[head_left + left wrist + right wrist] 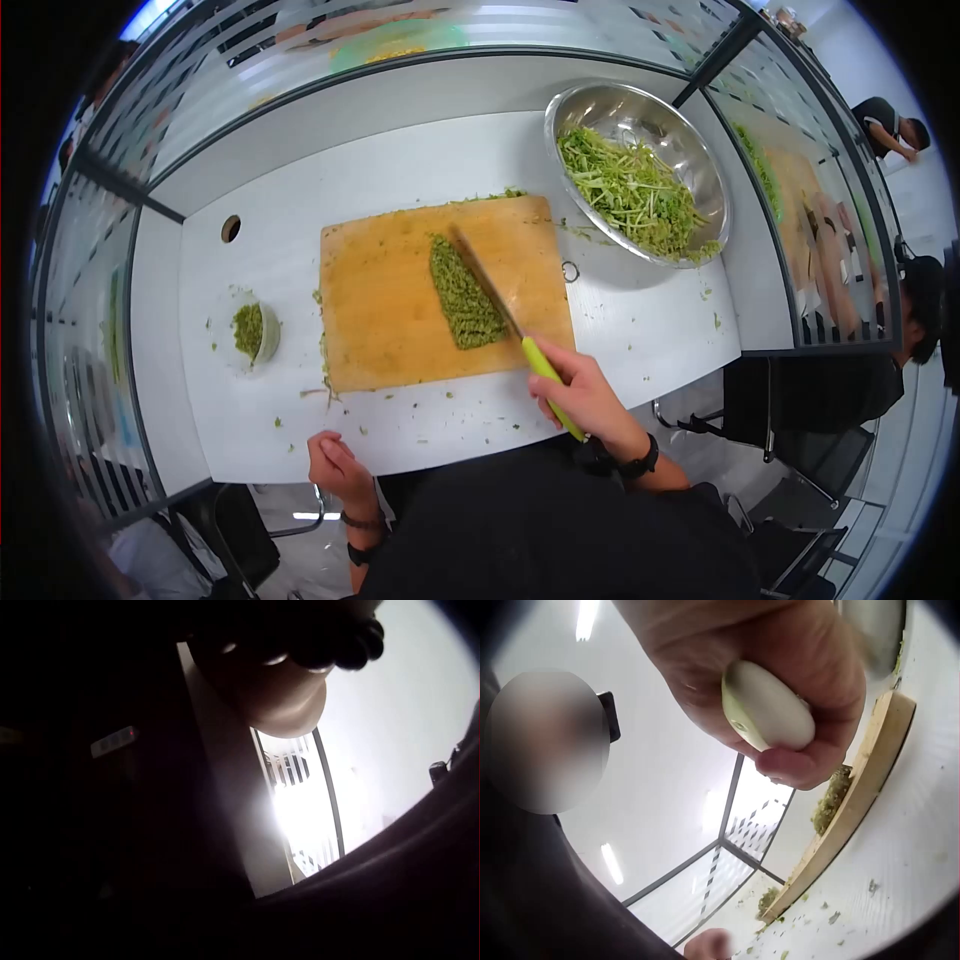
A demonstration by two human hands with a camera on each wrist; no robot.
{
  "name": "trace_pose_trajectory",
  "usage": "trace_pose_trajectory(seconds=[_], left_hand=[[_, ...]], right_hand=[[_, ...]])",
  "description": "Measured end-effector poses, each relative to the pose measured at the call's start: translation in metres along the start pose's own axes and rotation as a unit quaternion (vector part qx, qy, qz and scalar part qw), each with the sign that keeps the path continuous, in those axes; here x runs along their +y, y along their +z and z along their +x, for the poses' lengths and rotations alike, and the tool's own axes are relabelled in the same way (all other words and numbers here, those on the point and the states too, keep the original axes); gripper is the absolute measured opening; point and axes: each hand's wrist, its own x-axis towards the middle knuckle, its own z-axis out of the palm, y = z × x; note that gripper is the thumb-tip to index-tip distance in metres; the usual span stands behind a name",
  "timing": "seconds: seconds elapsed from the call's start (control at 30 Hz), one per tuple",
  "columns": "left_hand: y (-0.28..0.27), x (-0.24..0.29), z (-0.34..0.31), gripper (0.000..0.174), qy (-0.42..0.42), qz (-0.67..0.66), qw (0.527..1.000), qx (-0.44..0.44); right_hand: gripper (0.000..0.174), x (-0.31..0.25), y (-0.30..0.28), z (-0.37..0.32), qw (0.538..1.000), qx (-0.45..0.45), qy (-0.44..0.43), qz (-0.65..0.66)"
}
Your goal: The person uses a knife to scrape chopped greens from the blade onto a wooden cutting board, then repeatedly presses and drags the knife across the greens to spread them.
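In the head view my right hand [590, 400] grips a knife [490, 285] by its lime-green handle [553, 388]. The blade lies along the right side of a long pile of finely chopped greens [465, 305]. Under both is a wooden cutting board [375, 290]. The right wrist view shows the butt of the handle [769, 709] poking out of my curled fingers. My left hand [340, 468] rests at the table's front edge, fingers loosely curled and holding nothing. The left wrist view is mostly dark, with only part of that hand [289, 705] lit.
A steel bowl [705, 165] of uncut greens [630, 190] stands tilted at the back right. Left of the board sits a small cup [269, 335] with chopped greens [247, 328]. Scraps dot the white table [250, 420]. Low partition walls [420, 90] enclose the back and sides.
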Motion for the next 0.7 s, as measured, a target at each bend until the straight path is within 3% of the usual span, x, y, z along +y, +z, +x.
trace_pose_trajectory(seconds=[0.1,0.23,0.43,0.53,0.63,0.7], left_hand=[[-0.004,-0.001,-0.001,0.030,0.001,0.008,1.000,-0.026],[-0.005,-0.001,0.001,0.030,0.012,0.018,0.999,-0.040],[-0.003,0.002,0.002,0.030,0.002,0.009,0.999,-0.034],[-0.003,0.004,0.000,0.030,-0.012,0.002,0.999,-0.032],[-0.003,0.004,0.000,0.030,-0.012,-0.001,0.999,-0.038],[-0.004,0.008,0.001,0.030,0.001,0.014,0.999,-0.040]], right_hand=[[0.057,-0.007,-0.002,-0.004,1.000,-0.011,-0.009,-0.009],[0.058,-0.005,0.001,0.001,0.996,0.082,-0.025,0.022],[0.059,-0.006,0.003,-0.004,0.993,-0.040,-0.037,-0.103],[0.059,0.008,0.006,-0.001,0.998,0.013,-0.057,-0.009],[0.060,0.007,0.015,-0.006,0.999,0.040,-0.031,0.007],[0.061,0.011,0.020,-0.005,0.998,-0.002,-0.033,-0.053]])
